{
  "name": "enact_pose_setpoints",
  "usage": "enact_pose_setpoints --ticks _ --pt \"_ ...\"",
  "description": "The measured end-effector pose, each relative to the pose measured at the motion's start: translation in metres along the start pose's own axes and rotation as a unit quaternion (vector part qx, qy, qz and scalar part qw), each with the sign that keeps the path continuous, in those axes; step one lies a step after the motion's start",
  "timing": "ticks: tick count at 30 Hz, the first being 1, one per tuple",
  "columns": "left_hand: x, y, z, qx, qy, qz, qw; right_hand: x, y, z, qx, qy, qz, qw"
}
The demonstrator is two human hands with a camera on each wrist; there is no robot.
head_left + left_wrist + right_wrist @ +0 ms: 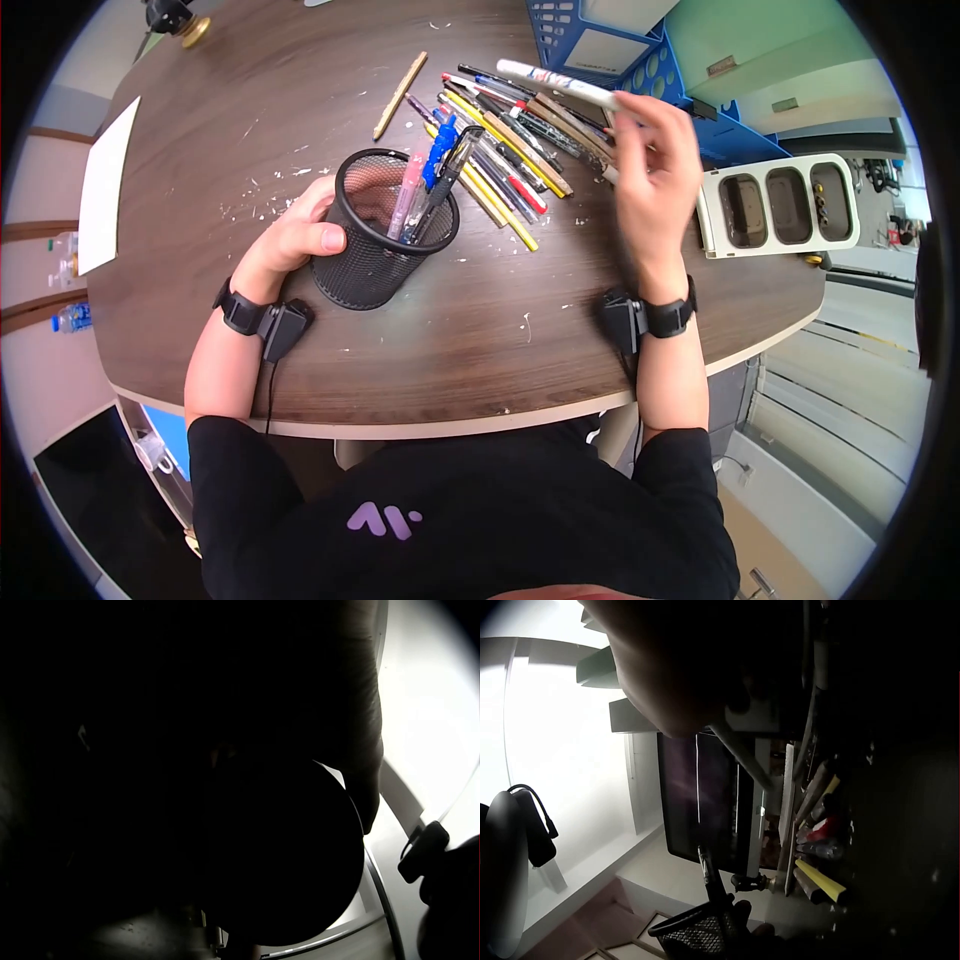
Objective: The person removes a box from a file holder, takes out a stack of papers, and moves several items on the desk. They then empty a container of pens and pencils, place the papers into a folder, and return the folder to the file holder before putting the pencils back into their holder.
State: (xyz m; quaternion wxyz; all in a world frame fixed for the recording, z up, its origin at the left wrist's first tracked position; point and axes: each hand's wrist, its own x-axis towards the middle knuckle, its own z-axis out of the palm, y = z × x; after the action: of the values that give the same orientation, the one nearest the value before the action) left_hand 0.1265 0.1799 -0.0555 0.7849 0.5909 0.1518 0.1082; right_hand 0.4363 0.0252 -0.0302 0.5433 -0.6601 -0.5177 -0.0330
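My left hand (295,235) grips a black mesh pen cup (365,268) from its left side, thumb near the rim. Tilted a little, the cup holds a pink pen (404,198), a blue pen (438,152) and black pens (450,170). In the left wrist view the cup (285,859) is only a dark round shape. A white marker (555,80) is pinched between the thumb and fingers of my right hand (657,165), held above the right end of a heap of pens and pencils (505,140) on the table. The marker (742,759) also shows in the right wrist view.
A wooden stick (400,95) lies apart, left of the heap. Blue file holders (720,130) stand at the back right, with a white three-compartment tray (708,215) in front of them. White scraps dot the brown table (450,350). White paper (108,190) lies at the left edge.
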Motion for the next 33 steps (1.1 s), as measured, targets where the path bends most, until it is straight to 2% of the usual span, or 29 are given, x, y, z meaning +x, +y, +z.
enact_pose_setpoints --ticks 2,4,6,10,13,16,17,18,20,23,26,29,32,33 --pt "0.001 -0.001 0.0 0.003 -0.007 -0.002 1.0 -0.006 -0.011 -0.008 0.2 0.033 0.109 0.973" --pt "0.001 0.0 0.0 0.003 -0.009 -0.004 1.0 -0.004 -0.016 -0.017 0.223 0.027 0.086 0.971" --pt "0.001 -0.001 0.0 0.007 -0.008 -0.003 1.0 -0.006 -0.009 -0.022 0.356 -0.033 0.083 0.93" --pt "-0.005 -0.002 0.001 0.03 0.015 -0.004 0.999 -0.013 -0.03 -0.019 0.319 -0.156 0.114 0.928" --pt "-0.003 0.0 0.001 0.041 -0.001 -0.01 0.999 -0.013 -0.036 -0.011 0.429 -0.198 0.141 0.87" --pt "-0.003 0.006 0.007 0.042 0.009 -0.014 0.999 -0.002 -0.029 -0.027 0.343 -0.171 0.17 0.908" --pt "-0.005 0.005 0.005 0.036 0.015 -0.016 0.999 0.0 -0.028 -0.032 0.2 -0.165 0.171 0.951" --pt "-0.006 0.003 0.003 0.03 0.023 -0.017 0.999 0.003 -0.017 -0.04 0.01 -0.194 0.169 0.966" --pt "-0.005 0.0 -0.001 0.02 0.017 -0.015 1.0 0.007 -0.01 -0.045 -0.185 -0.236 0.103 0.949" --pt "-0.007 -0.004 -0.003 0.002 0.004 -0.02 1.0 -0.004 -0.001 -0.042 -0.3 -0.256 0.061 0.917" --pt "-0.005 -0.004 0.0 -0.003 0.009 -0.011 1.0 -0.006 -0.006 -0.036 -0.296 -0.268 0.085 0.913" --pt "-0.003 -0.003 0.001 -0.004 0.002 -0.004 1.0 -0.007 -0.004 -0.032 -0.249 -0.237 0.054 0.938" --pt "-0.004 -0.002 0.0 0.0 0.007 0.001 1.0 0.001 -0.011 -0.029 -0.087 -0.167 0.111 0.976" --pt "-0.004 -0.001 0.002 -0.001 0.007 0.001 1.0 -0.001 -0.005 -0.027 -0.037 -0.11 0.085 0.99"
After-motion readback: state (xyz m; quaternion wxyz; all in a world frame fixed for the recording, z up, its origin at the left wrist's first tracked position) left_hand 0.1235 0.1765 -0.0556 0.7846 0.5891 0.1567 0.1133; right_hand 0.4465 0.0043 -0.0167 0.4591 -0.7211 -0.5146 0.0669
